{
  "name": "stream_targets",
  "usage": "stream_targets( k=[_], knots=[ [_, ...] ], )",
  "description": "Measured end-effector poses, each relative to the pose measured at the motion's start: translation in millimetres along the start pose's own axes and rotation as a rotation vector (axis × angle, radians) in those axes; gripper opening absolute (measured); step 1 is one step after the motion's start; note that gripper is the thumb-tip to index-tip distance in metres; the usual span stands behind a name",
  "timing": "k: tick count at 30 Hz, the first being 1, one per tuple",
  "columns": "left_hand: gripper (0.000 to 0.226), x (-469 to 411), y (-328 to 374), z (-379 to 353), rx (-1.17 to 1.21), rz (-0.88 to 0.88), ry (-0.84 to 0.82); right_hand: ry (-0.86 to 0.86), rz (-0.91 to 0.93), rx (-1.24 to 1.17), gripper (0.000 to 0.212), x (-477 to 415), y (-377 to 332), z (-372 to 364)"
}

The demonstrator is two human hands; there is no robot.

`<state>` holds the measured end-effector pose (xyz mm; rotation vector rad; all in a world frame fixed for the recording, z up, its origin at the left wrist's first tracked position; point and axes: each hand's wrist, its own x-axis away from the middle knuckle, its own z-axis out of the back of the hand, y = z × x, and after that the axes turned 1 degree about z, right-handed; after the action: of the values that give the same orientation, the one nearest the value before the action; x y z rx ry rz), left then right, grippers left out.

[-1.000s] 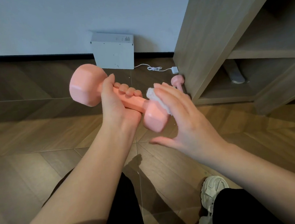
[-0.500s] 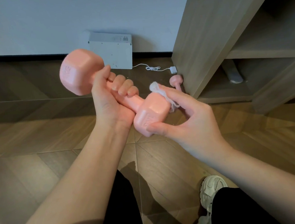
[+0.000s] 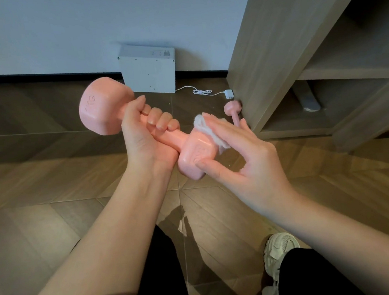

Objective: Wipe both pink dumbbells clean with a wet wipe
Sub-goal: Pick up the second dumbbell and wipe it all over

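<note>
Head view: pink dumbbell point(image 3: 102, 108) held left of the cabinet point(image 3: 263, 59), your left hand point(image 3: 145, 139) in a closed grip round its handle, your right hand point(image 3: 249, 163) flat, pressing the wet wipe point(image 3: 204, 127) to its nearer head; second dumbbell point(image 3: 232, 108) at the cabinet's foot; risk: the unpinched wipe slipping off.

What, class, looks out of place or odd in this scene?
Nothing looks spilled or damaged. The one oddity: the white cable trails loose over the floor from the white box, its adapter lying beside the second dumbbell near the cabinet.
</note>
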<state>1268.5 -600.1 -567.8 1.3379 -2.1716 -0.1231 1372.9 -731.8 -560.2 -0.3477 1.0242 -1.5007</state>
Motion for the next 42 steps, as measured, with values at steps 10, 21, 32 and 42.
stream_targets(
  k=[10, 21, 32, 42],
  knots=[
    [0.034, 5, -5, -2, 0.02, 0.024, 0.093, -0.016, 0.302, 0.242, 0.051, 2, 8, 4],
    [0.038, 12, -2, -8, 0.099, -0.008, -0.312, -0.016, -0.108, -0.212, 0.076, -7, 4, 9],
    [0.037, 16, 4, -7, 0.009, -0.043, -0.092, -0.028, 0.042, -0.071, 0.069, 0, -1, 7],
    [0.034, 11, 3, -3, 0.051, 0.001, 0.076, -0.136, 0.34, 0.258, 0.073, -1, 12, 2]
  ],
)
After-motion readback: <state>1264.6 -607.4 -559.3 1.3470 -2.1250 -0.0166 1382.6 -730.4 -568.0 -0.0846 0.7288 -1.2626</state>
